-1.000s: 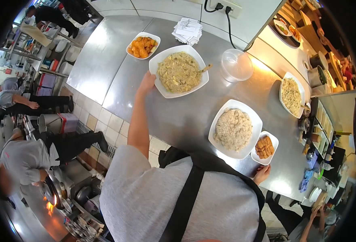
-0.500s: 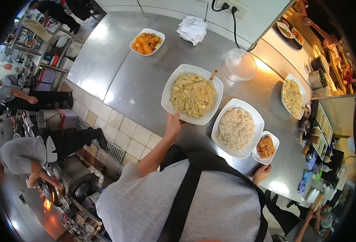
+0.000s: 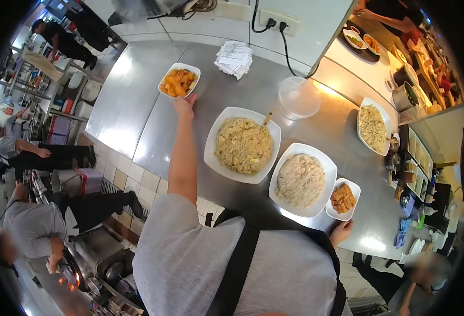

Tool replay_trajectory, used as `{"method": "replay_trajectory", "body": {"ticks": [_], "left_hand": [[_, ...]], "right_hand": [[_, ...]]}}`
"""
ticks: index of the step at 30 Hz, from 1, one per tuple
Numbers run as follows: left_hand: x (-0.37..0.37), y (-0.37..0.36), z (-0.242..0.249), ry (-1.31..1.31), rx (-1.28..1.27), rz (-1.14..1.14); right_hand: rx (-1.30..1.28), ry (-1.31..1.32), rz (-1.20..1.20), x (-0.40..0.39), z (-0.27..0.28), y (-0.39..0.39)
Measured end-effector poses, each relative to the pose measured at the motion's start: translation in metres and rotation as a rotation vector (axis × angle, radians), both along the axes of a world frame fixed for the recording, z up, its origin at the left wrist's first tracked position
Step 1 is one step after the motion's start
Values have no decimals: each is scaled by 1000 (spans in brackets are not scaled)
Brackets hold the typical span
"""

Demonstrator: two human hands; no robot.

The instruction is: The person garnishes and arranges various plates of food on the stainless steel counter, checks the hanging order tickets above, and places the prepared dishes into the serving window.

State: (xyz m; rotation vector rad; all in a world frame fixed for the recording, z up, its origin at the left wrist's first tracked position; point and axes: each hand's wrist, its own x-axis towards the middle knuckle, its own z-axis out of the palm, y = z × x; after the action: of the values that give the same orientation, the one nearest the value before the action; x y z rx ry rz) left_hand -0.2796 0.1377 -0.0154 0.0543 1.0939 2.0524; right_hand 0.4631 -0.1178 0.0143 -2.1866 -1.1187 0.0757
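Note:
My left hand reaches far out over the counter, its fingers at the near rim of a small white bowl of orange glazed pieces. Close to my body, my right hand has its fingers at the near edge of a small white bowl of browned fried pieces; part of this hand is hidden. Between the two stand a large square bowl of yellowish fried rice, with a wooden-looking handle at its rim, and a large bowl of paler rice.
A clear plastic tub and a stack of paper slips are on the steel counter. Another rice dish stands at right. Cords hang from a wall outlet. A co-worker cooks over flames at left.
My left hand has left the large fried rice bowl and stretched forward to the bowl of orange pieces. My right hand stays by the small bowl. The view has shifted slightly.

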Motion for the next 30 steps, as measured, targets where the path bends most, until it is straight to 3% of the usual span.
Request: {"method": "replay_trajectory", "body": {"ticks": [3,9,12,15,17,18,19,20,21,22,23,24,26,30], "left_hand": [[-1,9,-4,161,-89,81],[0,-26,-3,176,-2,56],[27,-94,47,440,-30,-56],[51,-137,96,513,-60,-214],[76,-159,124,585,-59,-299],[94,-168,139,804,-101,-344],[112,-176,151,1476,-256,-345],[143,-178,165,1124,-156,-493],[175,-181,176,900,-86,-565],[206,-186,183,1197,-48,-628],[237,-189,185,1322,-27,-695],[278,-189,195,510,32,-752],[325,-188,178,446,127,-1009],[473,-214,184,369,93,-1226]], "right_hand": [[-2,-93,-28,-25,15,0],[75,-128,33,-19,15,0],[40,-25,26,-23,21,-1],[-15,68,5,-14,18,1],[184,65,112,-11,13,3],[286,116,135,-4,1,5],[204,534,80,-8,14,4],[281,487,93,2,-3,7],[231,657,98,6,5,6],[184,773,81,12,15,4],[210,939,61,11,34,2],[255,915,107,22,31,3],[257,791,108,43,51,-3],[326,775,51,127,61,-31]]}}
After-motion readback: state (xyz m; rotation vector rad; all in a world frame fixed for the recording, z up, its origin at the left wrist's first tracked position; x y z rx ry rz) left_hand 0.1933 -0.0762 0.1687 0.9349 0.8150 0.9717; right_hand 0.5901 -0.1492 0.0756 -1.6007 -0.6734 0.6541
